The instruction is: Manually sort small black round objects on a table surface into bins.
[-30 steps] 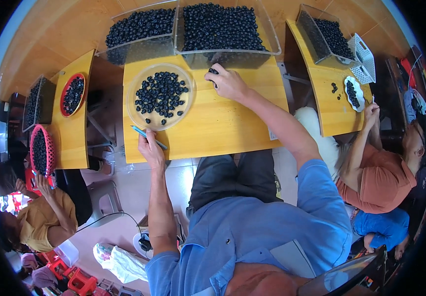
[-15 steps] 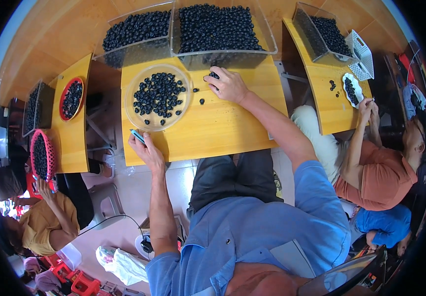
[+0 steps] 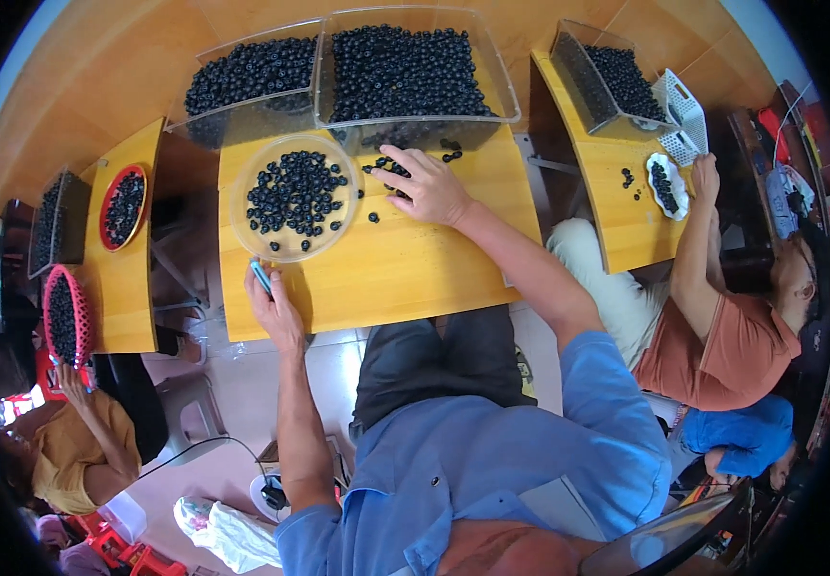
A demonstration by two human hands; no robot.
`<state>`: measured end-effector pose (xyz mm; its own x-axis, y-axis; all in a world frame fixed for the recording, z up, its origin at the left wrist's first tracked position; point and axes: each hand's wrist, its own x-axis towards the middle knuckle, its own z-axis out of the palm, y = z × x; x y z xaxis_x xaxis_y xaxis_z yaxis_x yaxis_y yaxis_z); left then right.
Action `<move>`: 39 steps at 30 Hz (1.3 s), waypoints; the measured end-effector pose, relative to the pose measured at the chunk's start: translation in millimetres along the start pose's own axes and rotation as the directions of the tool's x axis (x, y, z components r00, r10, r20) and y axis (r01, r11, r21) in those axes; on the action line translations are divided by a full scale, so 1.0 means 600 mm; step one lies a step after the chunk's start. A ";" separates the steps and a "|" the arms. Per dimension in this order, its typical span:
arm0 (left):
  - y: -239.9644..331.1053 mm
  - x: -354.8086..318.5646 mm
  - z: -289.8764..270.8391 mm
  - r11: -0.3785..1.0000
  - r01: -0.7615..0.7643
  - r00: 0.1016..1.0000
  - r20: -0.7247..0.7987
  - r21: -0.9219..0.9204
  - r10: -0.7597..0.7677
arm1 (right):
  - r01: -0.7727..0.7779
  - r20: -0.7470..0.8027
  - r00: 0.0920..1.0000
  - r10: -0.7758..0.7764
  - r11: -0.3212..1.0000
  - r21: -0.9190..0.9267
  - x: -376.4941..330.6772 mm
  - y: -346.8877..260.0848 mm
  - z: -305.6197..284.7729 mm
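Right hand [image 3: 431,189] opened, more blueberries [image 3: 373,217] loose on table [image 3: 415,278].
Fingers wide over some; left hand [image 3: 277,312] pinches teal pen-like tool [image 3: 260,276].

Right hand [image 3: 426,188] splayed; left hand [image 3: 274,309] curled.

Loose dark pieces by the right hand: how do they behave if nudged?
Apt to roll, probably: the loose dark pieces look round and the table flat. Likely light, being small beside the right hand. They may scatter, since some lie apart; firmness can't be judged.
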<state>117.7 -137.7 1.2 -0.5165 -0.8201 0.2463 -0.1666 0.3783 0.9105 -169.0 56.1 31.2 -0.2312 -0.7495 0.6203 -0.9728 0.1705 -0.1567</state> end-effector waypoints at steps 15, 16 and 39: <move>-0.009 0.006 -0.004 0.995 -0.057 0.998 -0.005 0.076 0.058 | -0.393 -0.067 0.919 0.389 0.916 -0.074 -0.065 0.008 -0.064; -0.011 0.011 -0.001 0.995 -0.070 0.997 -0.021 0.069 0.072 | -0.334 -0.104 0.939 0.329 0.942 -0.036 -0.044 -0.008 -0.090; 0.006 -0.004 -0.004 0.999 0.008 1.000 -0.015 0.053 -0.007 | -0.401 0.877 0.339 0.341 0.896 -0.193 0.289 0.188 0.027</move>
<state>120.0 -135.4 4.8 -0.5028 -0.8291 0.2444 -0.2151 0.3939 0.8936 -318.3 -65.1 108.5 -0.3994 -0.7570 -0.5171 -0.7810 0.5764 -0.2404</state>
